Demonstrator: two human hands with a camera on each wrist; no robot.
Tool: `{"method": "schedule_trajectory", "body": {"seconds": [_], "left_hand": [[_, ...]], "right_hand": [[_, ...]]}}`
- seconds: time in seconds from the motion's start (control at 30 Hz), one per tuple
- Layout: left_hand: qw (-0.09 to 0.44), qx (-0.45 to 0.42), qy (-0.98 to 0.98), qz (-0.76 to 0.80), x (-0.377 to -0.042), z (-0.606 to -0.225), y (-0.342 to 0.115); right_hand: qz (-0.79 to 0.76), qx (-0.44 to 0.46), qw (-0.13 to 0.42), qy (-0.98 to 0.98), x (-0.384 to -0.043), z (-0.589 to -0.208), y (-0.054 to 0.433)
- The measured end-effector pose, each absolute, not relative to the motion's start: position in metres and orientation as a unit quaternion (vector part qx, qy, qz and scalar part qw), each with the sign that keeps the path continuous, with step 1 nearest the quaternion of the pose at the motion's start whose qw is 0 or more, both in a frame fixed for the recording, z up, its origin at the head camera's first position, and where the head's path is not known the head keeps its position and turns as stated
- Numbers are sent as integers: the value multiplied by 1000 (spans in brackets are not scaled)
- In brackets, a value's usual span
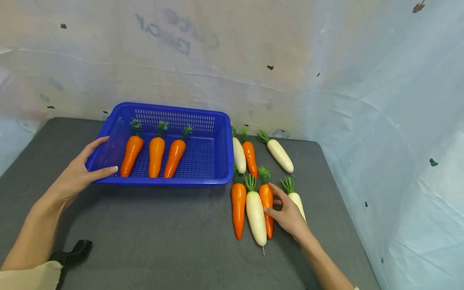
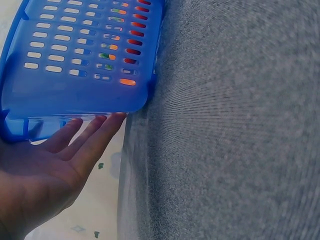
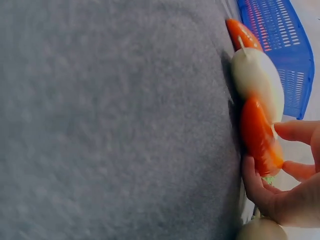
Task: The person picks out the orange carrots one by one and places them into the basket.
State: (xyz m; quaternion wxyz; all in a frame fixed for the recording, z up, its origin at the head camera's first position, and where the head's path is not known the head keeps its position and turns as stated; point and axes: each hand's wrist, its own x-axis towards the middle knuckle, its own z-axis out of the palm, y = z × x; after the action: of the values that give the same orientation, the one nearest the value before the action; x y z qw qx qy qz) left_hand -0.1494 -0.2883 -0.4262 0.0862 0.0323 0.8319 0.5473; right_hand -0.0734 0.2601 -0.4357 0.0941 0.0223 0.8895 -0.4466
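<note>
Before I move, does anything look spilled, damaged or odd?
Nothing looks spilled or damaged. The front white radish is odd: a thin, wire-like spike juts from its blunt tip, unlike a tapering root.

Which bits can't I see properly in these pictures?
- Head view: the lower right radish is partly hidden by the right hand.
- Head view: the radish next to the blue basket is partly hidden by its rim.
- Left wrist view: the basket's wall hides the carrots, except through its holes.
- Right wrist view: the bottom edge cuts off a pale radish.
</note>
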Motion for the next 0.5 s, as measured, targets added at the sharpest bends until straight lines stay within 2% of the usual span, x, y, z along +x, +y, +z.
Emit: {"method": "schedule_trajectory", "body": {"seconds": [0.2,0.5], "left_hand": [[83,36,831,548,-150,-428,-289],[74,38,830,551,-150,-428,-289]], "right_hand": [[-456,17,115,882,-81,-438,259],[-398,9,93,913,-93,-436,257]]}}
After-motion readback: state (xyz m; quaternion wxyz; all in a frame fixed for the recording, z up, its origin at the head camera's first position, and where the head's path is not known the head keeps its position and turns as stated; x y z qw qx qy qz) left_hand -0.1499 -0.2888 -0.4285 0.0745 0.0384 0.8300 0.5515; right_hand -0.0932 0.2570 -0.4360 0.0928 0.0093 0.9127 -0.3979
